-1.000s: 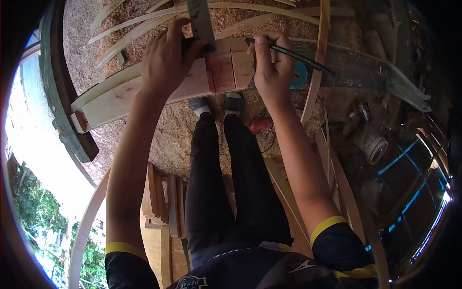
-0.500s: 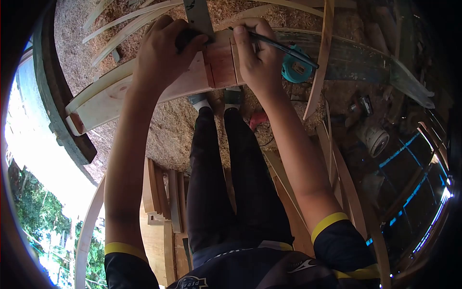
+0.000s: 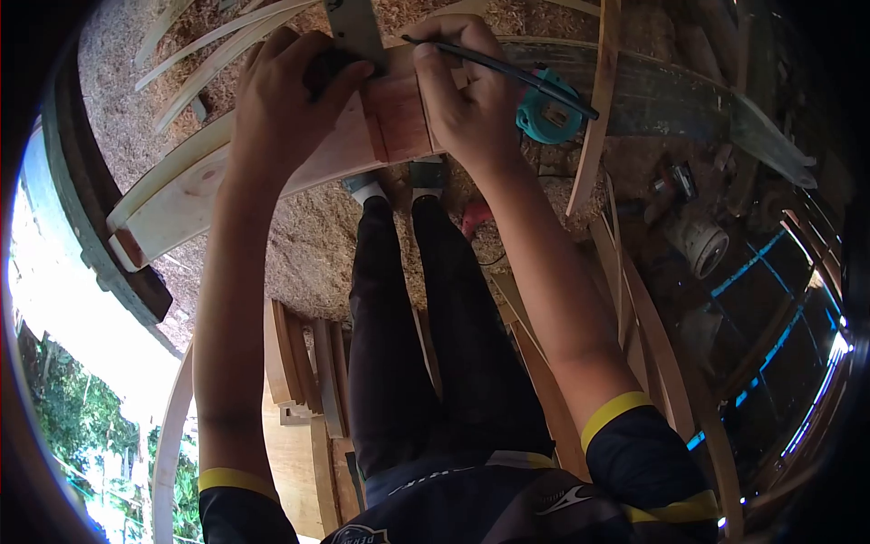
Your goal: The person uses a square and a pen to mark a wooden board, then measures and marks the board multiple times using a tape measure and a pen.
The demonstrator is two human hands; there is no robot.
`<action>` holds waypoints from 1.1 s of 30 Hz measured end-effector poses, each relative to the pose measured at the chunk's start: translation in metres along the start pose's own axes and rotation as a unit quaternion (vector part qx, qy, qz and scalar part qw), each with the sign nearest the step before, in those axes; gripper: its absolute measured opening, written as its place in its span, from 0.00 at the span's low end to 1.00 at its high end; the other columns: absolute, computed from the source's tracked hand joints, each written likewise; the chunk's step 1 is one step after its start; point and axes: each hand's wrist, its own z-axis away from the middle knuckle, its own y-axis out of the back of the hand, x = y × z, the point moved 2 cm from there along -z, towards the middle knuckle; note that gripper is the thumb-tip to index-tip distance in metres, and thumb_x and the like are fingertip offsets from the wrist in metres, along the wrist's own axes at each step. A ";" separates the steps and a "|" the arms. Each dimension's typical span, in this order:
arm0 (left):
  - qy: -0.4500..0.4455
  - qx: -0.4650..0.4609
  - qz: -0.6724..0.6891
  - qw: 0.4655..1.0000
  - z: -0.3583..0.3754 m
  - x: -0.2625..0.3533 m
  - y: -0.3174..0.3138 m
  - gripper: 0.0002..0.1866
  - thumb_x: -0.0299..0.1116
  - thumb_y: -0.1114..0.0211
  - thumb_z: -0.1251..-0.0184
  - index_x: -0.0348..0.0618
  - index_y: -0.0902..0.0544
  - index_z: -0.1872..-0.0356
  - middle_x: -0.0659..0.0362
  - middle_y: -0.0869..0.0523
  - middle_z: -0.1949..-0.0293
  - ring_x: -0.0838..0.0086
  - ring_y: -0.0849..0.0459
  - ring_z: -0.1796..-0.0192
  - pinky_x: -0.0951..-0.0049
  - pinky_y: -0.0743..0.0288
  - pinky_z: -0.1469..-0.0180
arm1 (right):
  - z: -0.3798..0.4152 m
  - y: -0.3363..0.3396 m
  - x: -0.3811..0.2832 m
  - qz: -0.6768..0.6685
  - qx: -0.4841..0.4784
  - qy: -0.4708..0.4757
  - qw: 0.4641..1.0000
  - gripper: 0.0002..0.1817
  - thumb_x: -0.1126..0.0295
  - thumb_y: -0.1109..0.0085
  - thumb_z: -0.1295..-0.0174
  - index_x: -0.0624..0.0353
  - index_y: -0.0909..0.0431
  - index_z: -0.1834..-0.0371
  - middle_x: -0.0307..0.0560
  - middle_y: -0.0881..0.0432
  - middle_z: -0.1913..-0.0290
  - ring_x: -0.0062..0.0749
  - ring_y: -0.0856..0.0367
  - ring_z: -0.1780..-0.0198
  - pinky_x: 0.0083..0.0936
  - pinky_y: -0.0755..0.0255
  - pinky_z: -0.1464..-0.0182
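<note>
My left hand [image 3: 281, 118] is closed around the black stock of a square [image 3: 324, 72], pressing it against the top of a wooden beam [image 3: 186, 195]. The square's metal blade [image 3: 355, 29] points away from me across the beam. In my right hand [image 3: 473, 104] a dark pencil [image 3: 535, 80] is pinched between thumb and fingers, its tip just right of the blade. Dark lines cross the reddish section of the beam between my hands. A teal tape measure [image 3: 549, 116] sits right of my right hand.
Wood shavings [image 3: 308, 245] cover the ground around my feet. A thin upright strip [image 3: 598, 109] stands right of the tape measure. A dark curved timber [image 3: 91, 199] runs along the left. Stacked boards [image 3: 304, 363] lie by my legs, and a red tool [image 3: 475, 216] lies on the ground.
The view has shifted slightly, so the beam sits further left and higher. My right hand has moved the pencil tip left, closer to the square's blade. The left hand keeps its hold.
</note>
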 end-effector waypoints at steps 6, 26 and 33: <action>-0.011 -0.011 0.039 0.999 -0.004 0.005 0.003 0.15 0.42 0.21 0.30 0.42 0.09 0.55 0.55 0.11 0.60 0.56 0.12 0.56 0.56 0.19 0.50 | -0.001 0.001 0.003 0.029 -0.023 0.005 0.999 0.04 0.73 0.34 0.26 0.60 0.18 0.60 0.48 0.15 0.68 0.39 0.15 0.66 0.35 0.24 0.61; 0.155 -0.064 -0.026 0.986 -0.023 0.022 0.053 0.15 0.40 0.17 0.33 0.41 0.06 0.54 0.55 0.04 0.59 0.73 0.05 0.57 0.68 0.15 0.52 | 0.002 0.007 0.012 0.071 -0.053 0.041 0.995 0.08 0.69 0.39 0.17 0.64 0.16 0.49 0.41 0.13 0.62 0.20 0.15 0.58 0.22 0.22 0.55; 0.082 -0.015 -0.151 0.985 -0.024 0.011 0.064 0.16 0.43 0.20 0.32 0.42 0.16 0.62 0.53 0.10 0.64 0.56 0.08 0.62 0.54 0.16 0.61 | -0.027 0.012 -0.031 -0.194 0.019 -0.092 0.976 0.15 0.60 0.46 0.12 0.60 0.18 0.48 0.48 0.11 0.54 0.36 0.09 0.51 0.28 0.19 0.51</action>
